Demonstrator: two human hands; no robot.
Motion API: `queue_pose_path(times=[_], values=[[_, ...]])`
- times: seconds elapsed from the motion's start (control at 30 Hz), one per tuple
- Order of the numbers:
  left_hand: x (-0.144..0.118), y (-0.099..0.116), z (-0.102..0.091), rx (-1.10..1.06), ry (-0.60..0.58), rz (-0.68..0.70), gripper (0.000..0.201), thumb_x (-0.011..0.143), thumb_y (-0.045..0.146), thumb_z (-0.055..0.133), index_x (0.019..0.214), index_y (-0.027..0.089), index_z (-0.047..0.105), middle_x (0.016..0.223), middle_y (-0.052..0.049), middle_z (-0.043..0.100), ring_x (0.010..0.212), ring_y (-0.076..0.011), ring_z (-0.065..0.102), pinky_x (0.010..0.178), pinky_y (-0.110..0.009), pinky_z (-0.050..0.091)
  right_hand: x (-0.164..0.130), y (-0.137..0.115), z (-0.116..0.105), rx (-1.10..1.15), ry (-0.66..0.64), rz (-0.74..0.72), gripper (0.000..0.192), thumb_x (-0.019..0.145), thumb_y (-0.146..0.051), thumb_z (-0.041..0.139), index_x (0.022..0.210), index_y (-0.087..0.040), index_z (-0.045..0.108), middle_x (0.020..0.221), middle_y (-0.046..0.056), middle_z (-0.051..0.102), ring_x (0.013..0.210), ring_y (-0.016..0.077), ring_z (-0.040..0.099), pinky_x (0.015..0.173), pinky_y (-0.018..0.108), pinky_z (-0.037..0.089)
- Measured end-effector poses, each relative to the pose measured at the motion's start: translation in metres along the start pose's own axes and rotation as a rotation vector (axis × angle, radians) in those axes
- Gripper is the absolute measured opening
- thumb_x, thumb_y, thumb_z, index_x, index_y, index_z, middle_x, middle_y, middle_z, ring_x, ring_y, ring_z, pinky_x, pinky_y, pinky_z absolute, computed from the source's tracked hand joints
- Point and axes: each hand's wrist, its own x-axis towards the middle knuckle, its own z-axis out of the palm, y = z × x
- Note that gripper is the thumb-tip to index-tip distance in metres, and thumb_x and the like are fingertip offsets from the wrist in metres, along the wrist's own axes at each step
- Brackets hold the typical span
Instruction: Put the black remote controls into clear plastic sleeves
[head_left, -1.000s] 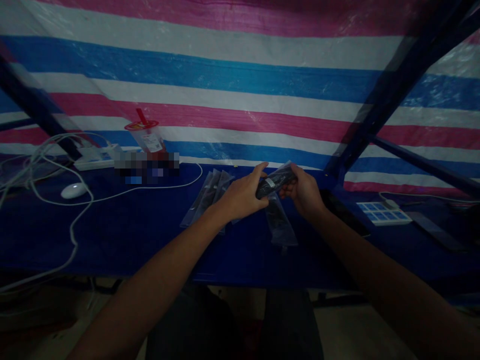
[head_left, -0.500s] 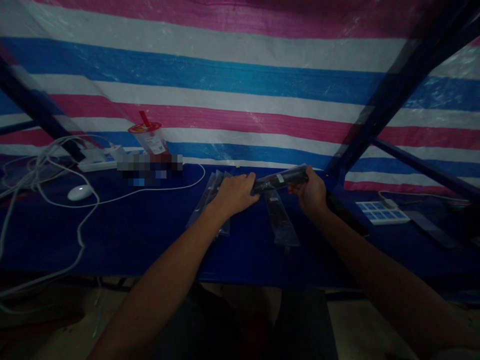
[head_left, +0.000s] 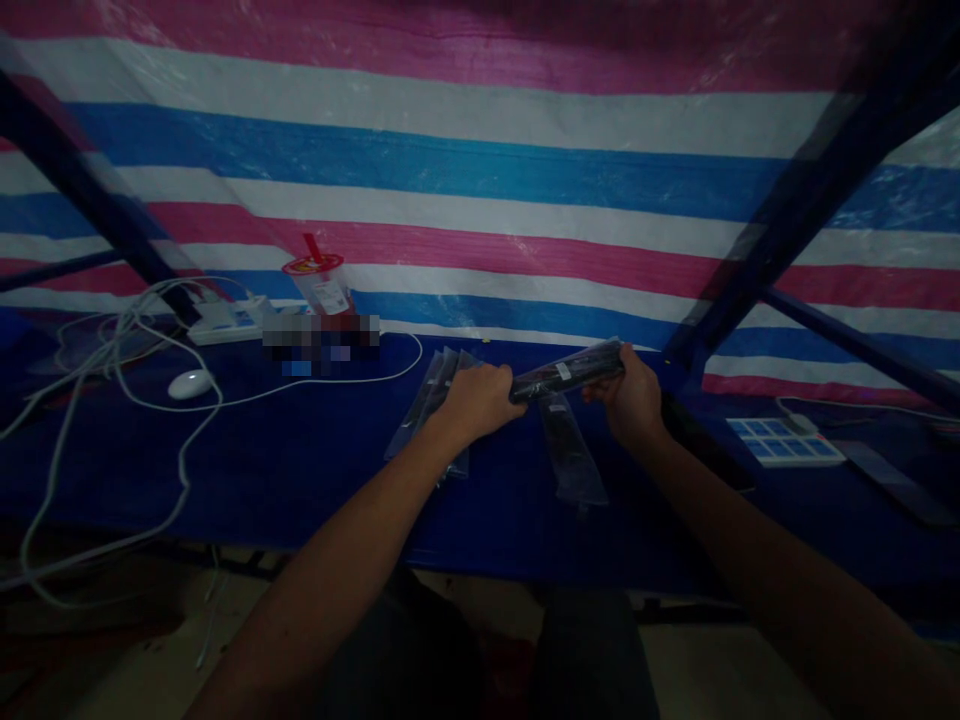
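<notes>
Just right of the frame's centre, a long, dark packet, glossy and see-through along its upper edge, bears a small white label; the left hand grips one end, the right hand the other.

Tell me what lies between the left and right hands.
Head view: a clear plastic packet with a white label spans the gap, gripped by the left hand and the right hand. Lower in frame, a second packet lies on the blue table.
</notes>
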Motion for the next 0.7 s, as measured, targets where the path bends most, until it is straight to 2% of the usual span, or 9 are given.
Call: queue_pose_path(times=[0.23, 0.43, 0.6, 0.7], values=[[0.0, -0.003, 0.005, -0.133, -0.015, 0.044, 0.044, 0.08, 0.059, 0.063, 0.094, 0.018, 0.068, 0.091, -0.011, 0.074, 0.083, -0.0274, 0.069, 0.067, -0.037, 0.048, -0.007, -0.013, 0.002, -0.079, -0.045, -0.106, 0.038, 0.094, -0.053, 0.054, 0.077, -0.02, 0.062, 0.057, -0.001, 0.061, 0.041, 0.0133, 0.055, 0.043, 0.028, 0.05], [0.001, 0.0, 0.01, -0.447, 0.007, -0.008, 0.037, 0.078, 0.054, 0.068, 0.092, 0.02, 0.063, 0.086, -0.006, 0.071, 0.074, -0.022, 0.065, 0.059, -0.033, 0.041, -0.011, -0.049, 0.014, -0.196, -0.025, -0.209, 0.045, 0.096, -0.058, 0.048, 0.089, -0.019, 0.069, 0.051, -0.002, 0.056, 0.037, 0.013, 0.051, 0.038, 0.027, 0.044], [0.003, 0.005, 0.015, -0.672, 0.11, -0.047, 0.036, 0.078, 0.05, 0.071, 0.094, 0.02, 0.059, 0.086, -0.004, 0.069, 0.074, -0.0202, 0.063, 0.06, -0.033, 0.04, -0.014, -0.084, 0.032, -0.484, -0.092, -0.379, 0.058, 0.099, -0.061, 0.04, 0.06, -0.022, 0.058, 0.045, 0.0, 0.051, 0.036, 0.0136, 0.049, 0.038, 0.029, 0.04], [0.004, 0.006, 0.017, -0.738, 0.143, -0.044, 0.037, 0.077, 0.048, 0.073, 0.096, 0.02, 0.06, 0.088, -0.004, 0.068, 0.078, -0.0204, 0.063, 0.064, -0.033, 0.042, -0.016, -0.101, 0.044, -0.601, -0.185, -0.476, 0.058, 0.101, -0.058, 0.038, 0.059, -0.024, 0.059, 0.046, 0.001, 0.052, 0.048, 0.016, 0.058, 0.052, 0.032, 0.047]])
